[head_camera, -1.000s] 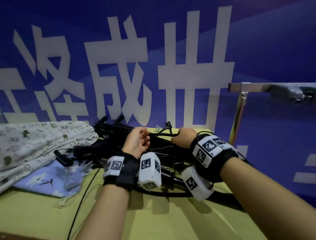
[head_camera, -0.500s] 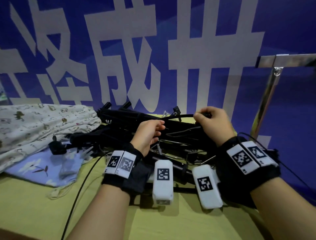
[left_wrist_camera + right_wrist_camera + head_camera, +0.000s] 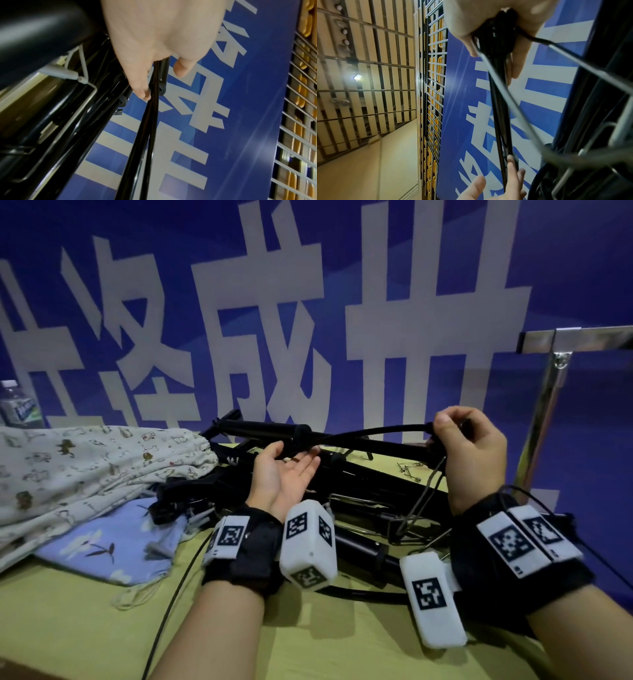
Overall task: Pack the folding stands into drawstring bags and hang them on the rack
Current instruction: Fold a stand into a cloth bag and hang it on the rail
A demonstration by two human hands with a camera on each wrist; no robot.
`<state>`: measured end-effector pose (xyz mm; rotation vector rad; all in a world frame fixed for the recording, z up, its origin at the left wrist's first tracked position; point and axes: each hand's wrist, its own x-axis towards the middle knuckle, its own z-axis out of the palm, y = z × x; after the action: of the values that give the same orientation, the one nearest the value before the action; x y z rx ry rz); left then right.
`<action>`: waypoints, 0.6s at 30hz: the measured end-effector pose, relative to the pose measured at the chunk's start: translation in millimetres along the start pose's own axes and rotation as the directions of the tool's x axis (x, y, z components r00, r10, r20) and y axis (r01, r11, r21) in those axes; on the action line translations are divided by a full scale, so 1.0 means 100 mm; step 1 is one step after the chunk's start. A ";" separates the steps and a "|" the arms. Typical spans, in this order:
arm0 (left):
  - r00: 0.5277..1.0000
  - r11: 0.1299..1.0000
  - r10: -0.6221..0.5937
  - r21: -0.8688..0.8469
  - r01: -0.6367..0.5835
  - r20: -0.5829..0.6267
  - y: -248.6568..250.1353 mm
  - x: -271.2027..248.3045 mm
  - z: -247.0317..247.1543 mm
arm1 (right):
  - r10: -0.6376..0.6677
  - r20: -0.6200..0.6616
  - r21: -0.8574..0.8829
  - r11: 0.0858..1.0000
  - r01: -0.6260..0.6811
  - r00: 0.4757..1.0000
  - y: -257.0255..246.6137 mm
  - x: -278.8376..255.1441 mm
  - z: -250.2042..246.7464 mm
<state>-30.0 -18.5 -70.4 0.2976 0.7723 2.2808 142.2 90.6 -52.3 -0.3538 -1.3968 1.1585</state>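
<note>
1. Risked snagging: thin rods of the lifted folding stand (image 3: pixel 359 440) crossing the black pile (image 3: pixel 359 508) on the bench (image 3: pixel 308 645), wire loops tangled just below.
2. Right hand (image 3: pixel 469 453) clenched round the stand's end, above the pile.
3. Left hand (image 3: pixel 284 474) palm-up, fingers mostly extended, cradling the rods from beneath.
4. Drawstring bags (image 3: pixel 85 474) lay left of the pile.

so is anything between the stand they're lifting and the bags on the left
Yes. The right hand grips one end of the lifted stand while the left hand supports it from below. The rest of the black stand pile lies between it and the printed bag and blue bag.
</note>
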 end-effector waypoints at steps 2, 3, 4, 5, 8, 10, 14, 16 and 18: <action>1.000 0.998 0.018 -0.066 -0.019 -0.007 0.04 0.01 -0.03 | -0.083 0.065 -0.019 0.996 0.085 0.994 -0.05 -0.05 0.01; 1.000 0.994 0.028 -0.103 -0.029 -0.013 0.06 0.02 -0.05 | -0.106 0.092 0.005 0.994 0.106 0.990 -0.09 -0.07 0.02; 0.999 0.991 0.037 -0.126 -0.039 -0.022 0.07 0.04 -0.08 | -0.117 0.101 0.031 0.993 0.114 0.988 -0.11 -0.08 0.03; 0.999 0.990 0.044 -0.135 -0.047 -0.026 0.07 0.05 -0.10 | -0.115 0.095 0.055 0.992 0.110 0.989 -0.14 -0.09 0.04; 0.999 0.993 0.035 -0.113 -0.036 -0.008 0.06 0.09 -0.13 | -0.014 0.013 0.119 0.993 0.012 1.000 -0.07 -0.14 0.14; 0.999 0.995 0.043 -0.090 -0.042 0.000 0.06 0.13 -0.14 | 0.076 -0.043 0.152 0.986 -0.069 0.996 -0.01 -0.20 0.24; 0.997 0.993 0.080 -0.084 -0.079 0.006 0.12 0.17 -0.15 | 0.273 -0.048 0.292 0.924 -0.248 0.961 0.01 -0.17 0.25; 0.998 0.991 0.064 -0.116 -0.061 0.023 0.16 0.14 -0.14 | 0.339 -0.032 0.330 0.892 -0.310 0.940 0.00 -0.09 0.15; 0.999 0.992 0.037 -0.121 -0.035 0.022 0.18 0.11 -0.12 | 0.354 -0.023 0.308 0.892 -0.331 0.935 -0.02 -0.03 0.06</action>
<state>-53.1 -27.0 -69.4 0.2845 0.6191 2.3423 138.4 84.6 -51.2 -0.4346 -1.0909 1.6080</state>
